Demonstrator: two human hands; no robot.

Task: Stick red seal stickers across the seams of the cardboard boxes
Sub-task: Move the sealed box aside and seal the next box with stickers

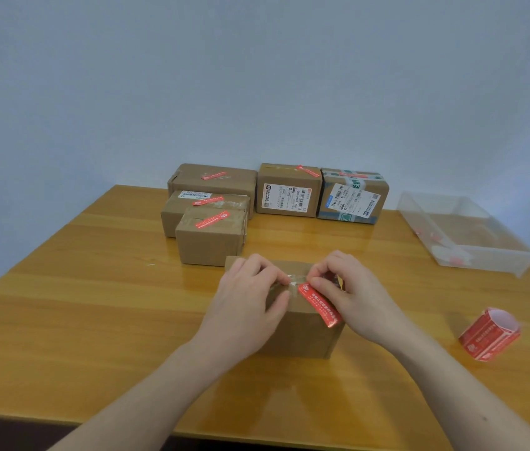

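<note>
A small cardboard box (302, 333) stands on the wooden table in front of me. A red seal sticker (320, 305) lies slanted over the box's top, its near end sticking out past the front edge. My right hand (351, 291) pinches the sticker's far end. My left hand (253, 297) grips the box's left top edge, thumb on its front face. Much of the taped seam is hidden under my fingers.
Several sealed boxes stand behind: a group of three (211, 236) with red stickers, and two labelled ones (286, 196) (351, 200) at the back. A roll of red stickers (489, 335) lies at right. A clear plastic tray (465, 232) sits far right.
</note>
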